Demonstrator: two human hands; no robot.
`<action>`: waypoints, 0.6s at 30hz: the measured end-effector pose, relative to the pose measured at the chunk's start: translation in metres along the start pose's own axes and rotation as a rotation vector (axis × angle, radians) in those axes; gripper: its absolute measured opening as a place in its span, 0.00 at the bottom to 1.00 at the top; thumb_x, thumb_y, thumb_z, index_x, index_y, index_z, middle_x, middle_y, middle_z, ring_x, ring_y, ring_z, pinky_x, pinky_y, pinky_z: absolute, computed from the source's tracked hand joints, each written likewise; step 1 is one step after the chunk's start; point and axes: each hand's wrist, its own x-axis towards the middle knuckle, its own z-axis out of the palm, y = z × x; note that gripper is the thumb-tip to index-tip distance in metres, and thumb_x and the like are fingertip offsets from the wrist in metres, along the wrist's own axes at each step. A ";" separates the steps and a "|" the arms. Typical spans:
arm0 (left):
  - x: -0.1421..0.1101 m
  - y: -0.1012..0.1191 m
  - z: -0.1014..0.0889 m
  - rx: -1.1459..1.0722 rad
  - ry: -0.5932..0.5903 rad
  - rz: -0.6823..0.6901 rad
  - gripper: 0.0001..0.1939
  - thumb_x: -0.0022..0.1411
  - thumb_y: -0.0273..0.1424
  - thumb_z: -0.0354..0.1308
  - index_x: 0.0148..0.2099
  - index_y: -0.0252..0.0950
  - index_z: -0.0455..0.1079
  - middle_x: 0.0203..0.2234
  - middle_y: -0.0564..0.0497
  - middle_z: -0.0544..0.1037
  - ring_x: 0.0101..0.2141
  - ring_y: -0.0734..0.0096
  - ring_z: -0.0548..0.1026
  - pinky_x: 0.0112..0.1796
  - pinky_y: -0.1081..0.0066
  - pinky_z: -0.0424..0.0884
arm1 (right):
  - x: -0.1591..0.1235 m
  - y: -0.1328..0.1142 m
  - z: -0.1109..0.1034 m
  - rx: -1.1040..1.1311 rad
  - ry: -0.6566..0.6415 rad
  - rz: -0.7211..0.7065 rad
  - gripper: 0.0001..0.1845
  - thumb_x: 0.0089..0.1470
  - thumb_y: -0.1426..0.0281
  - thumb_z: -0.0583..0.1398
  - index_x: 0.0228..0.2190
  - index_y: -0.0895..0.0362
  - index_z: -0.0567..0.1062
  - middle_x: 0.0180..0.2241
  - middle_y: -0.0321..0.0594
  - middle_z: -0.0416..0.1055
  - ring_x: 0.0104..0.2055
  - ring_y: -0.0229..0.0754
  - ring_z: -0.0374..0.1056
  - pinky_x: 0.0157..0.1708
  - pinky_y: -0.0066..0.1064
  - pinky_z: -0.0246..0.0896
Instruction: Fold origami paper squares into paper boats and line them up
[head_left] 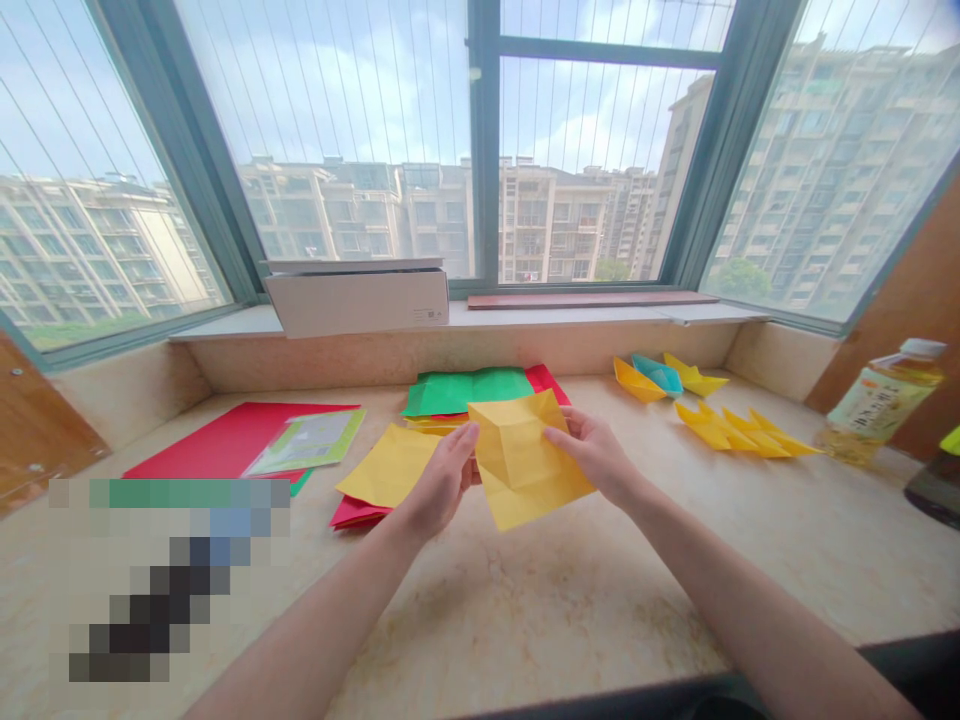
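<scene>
Windowside counter (525,620), hands (442,475) (598,457) holding yellow paper (517,455), folded boats (703,428), bottle (885,400)

Forearms (322,620) forward, left grip (441,482) and right grip (600,458) pinched

Two bare hands, one left hand (439,480) and one right hand (596,455), share one creased yellow paper sheet (525,460). There are two piles of coloured paper: one yellow-topped pile with red beneath (390,465) and one green-topped pile with red and yellow beneath (472,390); the sheets in each cannot be counted. One large red paper sheet (195,440) and one clear packet with a yellow-green edge (307,445) lie on one marbled cream tabletop (570,610). Three folded paper boats form one group: one orange-yellow, one blue, one yellow (658,376). One row of folded yellow paper shapes (742,432) overlaps too much for a sure count. There are one white cardboard box (356,302), one flat reddish-brown board (592,300) and one clear white-capped plastic bottle (885,400).
</scene>
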 end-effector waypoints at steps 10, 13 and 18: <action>-0.001 0.006 -0.014 -0.008 -0.095 -0.314 0.24 0.61 0.48 0.58 0.50 0.35 0.74 0.39 0.42 0.83 0.39 0.55 0.81 0.36 0.66 0.74 | -0.017 -0.025 0.001 -0.033 -0.500 0.265 0.19 0.52 0.60 0.66 0.45 0.55 0.80 0.41 0.43 0.81 0.40 0.49 0.78 0.38 0.34 0.71; -0.006 0.002 -0.009 0.043 -0.227 -0.288 0.21 0.58 0.42 0.64 0.50 0.36 0.75 0.38 0.42 0.83 0.38 0.56 0.82 0.36 0.67 0.74 | -0.016 -0.023 0.004 -0.041 -0.504 0.259 0.20 0.52 0.59 0.66 0.45 0.54 0.80 0.41 0.42 0.81 0.39 0.48 0.78 0.37 0.34 0.71; -0.002 -0.004 -0.006 0.070 -0.090 -0.187 0.23 0.55 0.40 0.68 0.51 0.34 0.76 0.39 0.42 0.83 0.35 0.58 0.82 0.37 0.66 0.75 | -0.009 -0.018 -0.004 -0.079 -0.356 0.230 0.24 0.47 0.57 0.69 0.45 0.54 0.79 0.44 0.43 0.80 0.44 0.50 0.76 0.43 0.38 0.70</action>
